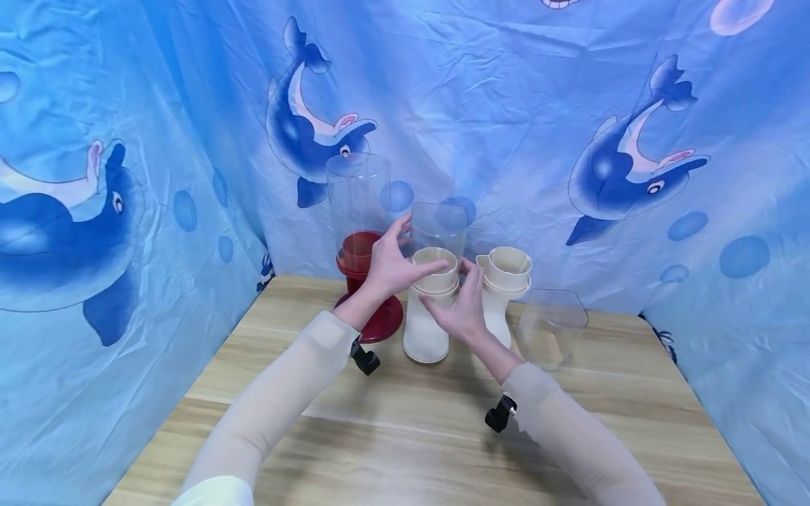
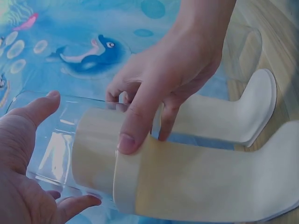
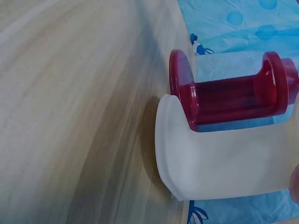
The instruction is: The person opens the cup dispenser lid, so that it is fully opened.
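**Right grip [image 1: 465, 309] holds white stand [image 1: 427, 341]**

Its thumb presses the collar [image 2: 127, 182], fingers bent behind, forearm [image 1: 569, 429] reaching from the lower right. The left grip [image 1: 391, 266], digits spread and nearly straight, flanks the clear container [image 1: 439, 223], which sits over the stand's neck [image 2: 96, 149], centre frame.

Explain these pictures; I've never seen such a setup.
There is no robot here, only a person's bare hands. The wide picture comes from a camera on the head; the other two come from small cameras on the wrists. On the wooden table are a red stand topped by a clear tube, a middle cream stand, a right cream stand and, farther right, a separate clear container. The left hand holds another clear container over the middle cream stand's top, while the right hand grips that stand by its collar.
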`<state>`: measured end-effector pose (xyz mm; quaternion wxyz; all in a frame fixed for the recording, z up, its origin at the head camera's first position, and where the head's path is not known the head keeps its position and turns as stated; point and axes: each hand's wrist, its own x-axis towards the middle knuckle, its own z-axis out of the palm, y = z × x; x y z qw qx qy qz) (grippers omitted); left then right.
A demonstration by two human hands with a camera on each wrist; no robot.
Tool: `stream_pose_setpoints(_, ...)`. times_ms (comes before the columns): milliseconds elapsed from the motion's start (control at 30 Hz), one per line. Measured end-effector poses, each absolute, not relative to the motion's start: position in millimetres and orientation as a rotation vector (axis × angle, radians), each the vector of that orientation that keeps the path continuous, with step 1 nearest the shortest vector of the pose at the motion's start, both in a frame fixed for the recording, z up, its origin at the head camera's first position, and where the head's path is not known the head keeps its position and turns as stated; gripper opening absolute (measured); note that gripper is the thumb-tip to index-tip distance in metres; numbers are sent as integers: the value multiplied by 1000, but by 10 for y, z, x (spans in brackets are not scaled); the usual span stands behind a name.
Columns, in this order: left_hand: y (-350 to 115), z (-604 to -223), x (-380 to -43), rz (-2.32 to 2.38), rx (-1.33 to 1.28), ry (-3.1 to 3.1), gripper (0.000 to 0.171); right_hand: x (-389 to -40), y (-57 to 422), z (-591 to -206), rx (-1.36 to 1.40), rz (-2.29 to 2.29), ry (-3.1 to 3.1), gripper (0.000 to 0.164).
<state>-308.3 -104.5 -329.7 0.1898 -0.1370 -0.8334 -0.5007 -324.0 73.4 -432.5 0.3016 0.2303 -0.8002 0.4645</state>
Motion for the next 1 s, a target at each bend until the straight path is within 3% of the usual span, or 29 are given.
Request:
stream_pose_setpoints(633, -1016, -3054, -2508, -1362, -490, -2258, 106, -2665, 924, -4035, 723, 1255, -2037, 96)
stream_pose_setpoints(1000, -915, -3231, -2200, -1409, -516, -2291, 108, -2220, 1137, -4131, 696, 1259, -2158, 101)
